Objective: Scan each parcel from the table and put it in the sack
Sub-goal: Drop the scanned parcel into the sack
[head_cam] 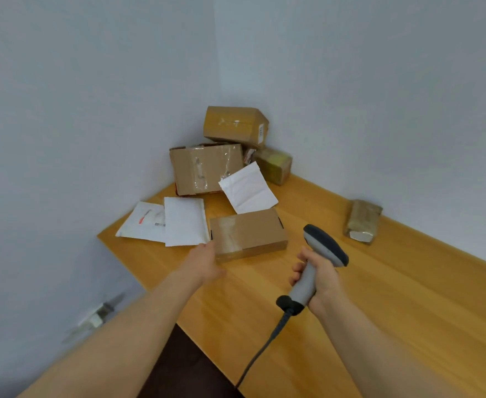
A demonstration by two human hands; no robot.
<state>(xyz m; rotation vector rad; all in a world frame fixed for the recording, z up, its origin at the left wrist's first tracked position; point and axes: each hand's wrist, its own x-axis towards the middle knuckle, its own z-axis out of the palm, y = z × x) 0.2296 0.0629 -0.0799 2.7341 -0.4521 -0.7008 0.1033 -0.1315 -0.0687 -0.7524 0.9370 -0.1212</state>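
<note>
- Right hand (318, 278): nearest the camera, at 5 o'clock in the view. Its fingers are closed round the grey handle of a barcode scanner (322, 254). The dark scan head points toward 11 o'clock.
- Scanner cable (264, 346): runs from the handle base toward 7 o'clock, over the wooden table (379, 297).
- Left hand (204, 261): fingers extended, touching the near-left corner of a flat cardboard box (247, 234). The box is sealed with clear tape and lies flat on the table.
- White mailer (185, 221): at 9 o'clock from the flat box, just beside it, plain face up.
- Labelled mailer (142, 222): further toward 9 o'clock, partly under the white mailer. It carries a barcode strip and a red mark; the text is too small to read.
- Tilted mailer (249, 188): at 12 o'clock from the flat box, leaning against a large taped carton (204, 168).
- Top carton (234, 124): rests tilted on the stack in the wall corner. A small white label sits on its right face; it is unreadable.
- Taped green parcel (274, 165): at 3 o'clock from the large carton.
- Wrapped parcel (362, 221): well apart at 3 o'clock, by the wall.
</note>
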